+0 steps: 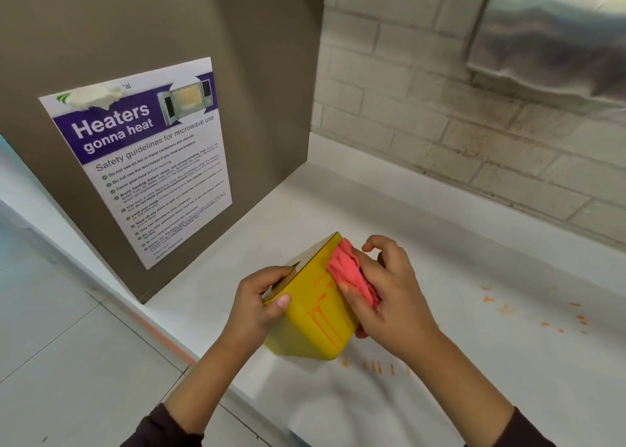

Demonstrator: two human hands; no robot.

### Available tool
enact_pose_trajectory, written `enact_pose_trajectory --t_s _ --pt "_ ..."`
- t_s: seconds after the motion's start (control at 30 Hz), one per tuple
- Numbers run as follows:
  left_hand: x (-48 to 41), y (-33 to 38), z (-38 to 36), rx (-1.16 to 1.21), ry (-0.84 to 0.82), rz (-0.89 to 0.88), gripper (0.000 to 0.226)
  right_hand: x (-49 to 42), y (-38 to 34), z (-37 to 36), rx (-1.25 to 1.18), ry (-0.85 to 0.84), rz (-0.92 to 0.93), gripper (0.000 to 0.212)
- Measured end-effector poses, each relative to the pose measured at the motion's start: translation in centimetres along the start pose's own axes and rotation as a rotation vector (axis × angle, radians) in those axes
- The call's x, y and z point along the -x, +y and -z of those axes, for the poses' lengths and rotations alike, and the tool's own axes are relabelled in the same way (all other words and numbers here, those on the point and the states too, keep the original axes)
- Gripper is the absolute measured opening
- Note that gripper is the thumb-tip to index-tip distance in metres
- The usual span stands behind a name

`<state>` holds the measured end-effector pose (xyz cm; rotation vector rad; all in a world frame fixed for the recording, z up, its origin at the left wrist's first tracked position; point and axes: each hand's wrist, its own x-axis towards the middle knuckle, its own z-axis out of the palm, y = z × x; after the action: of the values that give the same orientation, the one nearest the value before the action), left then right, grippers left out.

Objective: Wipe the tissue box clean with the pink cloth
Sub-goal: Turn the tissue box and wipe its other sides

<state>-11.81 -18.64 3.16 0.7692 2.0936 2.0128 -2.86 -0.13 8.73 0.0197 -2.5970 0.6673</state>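
A yellow tissue box (310,324) with a wooden slotted lid is tilted on the white counter (457,263), low in the middle of the view. Orange drips run down its near side. My left hand (262,302) grips the box at its left edge, thumb on the yellow side and fingers on the lid. My right hand (389,297) presses a crumpled pink cloth (350,272) against the box's upper right side. Part of the cloth is hidden under my fingers.
Orange spatter (542,314) dots the counter to the right, and small orange drops (376,367) lie below the box. A brown panel with a microwave safety poster (145,161) stands to the left. A brick wall and a metal duct (555,29) lie behind.
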Motion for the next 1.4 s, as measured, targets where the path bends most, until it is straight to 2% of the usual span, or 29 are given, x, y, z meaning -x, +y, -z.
enact_pose_trajectory --t_s 0.07,0.17,0.23,0.33,0.47,0.63,0.7,0.83,0.9,1.1,1.23,1.3,1.4 --pt "0.1 0.1 -0.3 -0.020 0.004 -0.025 0.068 -0.4 0.2 0.1 -0.021 0.022 -0.033 0.044" --pt "0.2 0.2 -0.8 -0.057 0.007 -0.057 0.066 -1.4 0.0 -0.3 -0.215 0.147 -0.226 0.034" --pt "0.3 0.2 -1.0 -0.062 0.003 -0.058 0.067 -2.0 -0.1 -0.6 -0.240 0.205 -0.266 0.033" --pt "0.3 0.3 -1.0 -0.038 0.017 -0.054 0.065 -2.3 -0.7 -0.9 -0.207 0.203 -0.191 0.032" --pt "0.1 0.1 -0.8 -0.035 0.043 -0.055 0.065 -2.1 -1.6 -1.0 -0.152 0.136 0.033 0.032" --pt "0.0 0.2 -0.8 -0.050 0.035 -0.061 0.066 -0.9 -0.1 -0.1 -0.207 0.052 0.218 0.028" --pt "0.0 0.3 -0.9 -0.042 0.039 -0.062 0.065 -0.5 0.8 -0.1 -0.213 0.096 0.156 0.026" --pt "0.1 0.4 -1.0 -0.043 0.017 -0.045 0.064 -1.2 0.8 -0.8 -0.219 0.228 -0.164 0.026" --pt "0.1 0.3 -1.0 -0.043 0.023 -0.042 0.065 -1.7 0.1 -1.2 -0.208 0.250 -0.225 0.026" --pt "-0.2 0.1 -0.6 -0.045 0.049 -0.030 0.091 -1.7 -2.3 -1.3 -0.167 0.158 0.025 0.028" --pt "-0.4 0.1 -0.3 -0.024 0.045 -0.037 0.092 -0.6 -1.2 -0.6 -0.185 0.064 0.189 0.029" --pt "-0.3 0.0 -0.4 -0.026 0.052 -0.042 0.091 -0.2 -0.3 -0.3 -0.177 0.080 0.195 0.027" --pt "-0.3 -0.1 -0.6 -0.038 0.051 -0.049 0.093 -0.2 0.4 -0.2 -0.181 0.166 0.045 0.027"
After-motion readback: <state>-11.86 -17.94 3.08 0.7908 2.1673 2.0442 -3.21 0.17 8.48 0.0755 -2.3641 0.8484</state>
